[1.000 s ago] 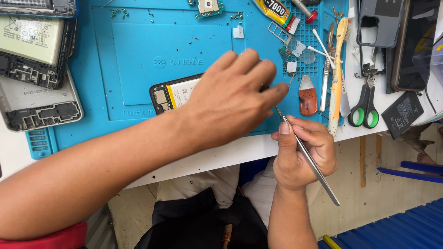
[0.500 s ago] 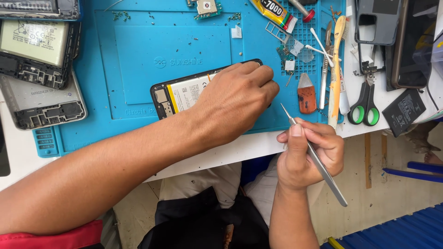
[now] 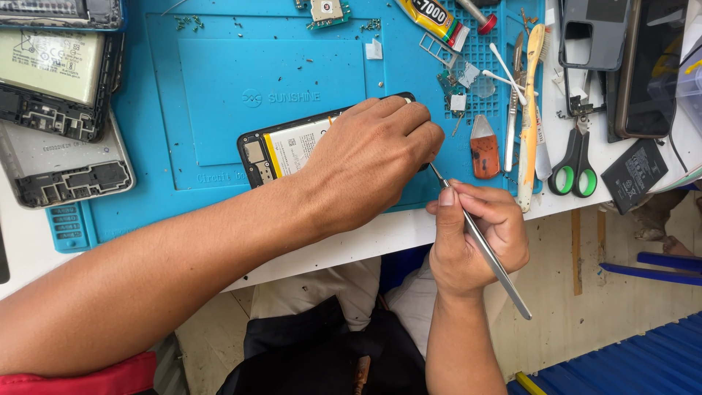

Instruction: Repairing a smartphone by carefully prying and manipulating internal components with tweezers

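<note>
An opened black phone point(image 3: 281, 146) with a yellow-edged white battery lies on the blue work mat point(image 3: 219, 80). My left hand point(image 3: 373, 161) rests on top of it, fingers curled over its right end, and hides most of that end. My right hand point(image 3: 475, 234) holds thin metal tweezers point(image 3: 482, 245) like a pen, just off the table's front edge. The tweezer tip reaches under my left fingers at the phone's lower right corner; the exact contact spot is hidden.
Disassembled phone frames point(image 3: 58, 95) lie at the left. To the right of the mat are green-handled scissors point(image 3: 574, 164), an orange pry tool point(image 3: 484, 150), a yellow-handled brush point(image 3: 530, 110), a glue tube point(image 3: 431, 16), a phone case point(image 3: 592, 33), a small black battery point(image 3: 632, 175) and several tiny screws.
My left hand has slid right along the phone, uncovering its battery end. My right hand has brought the tweezer tip in under my left fingers.
</note>
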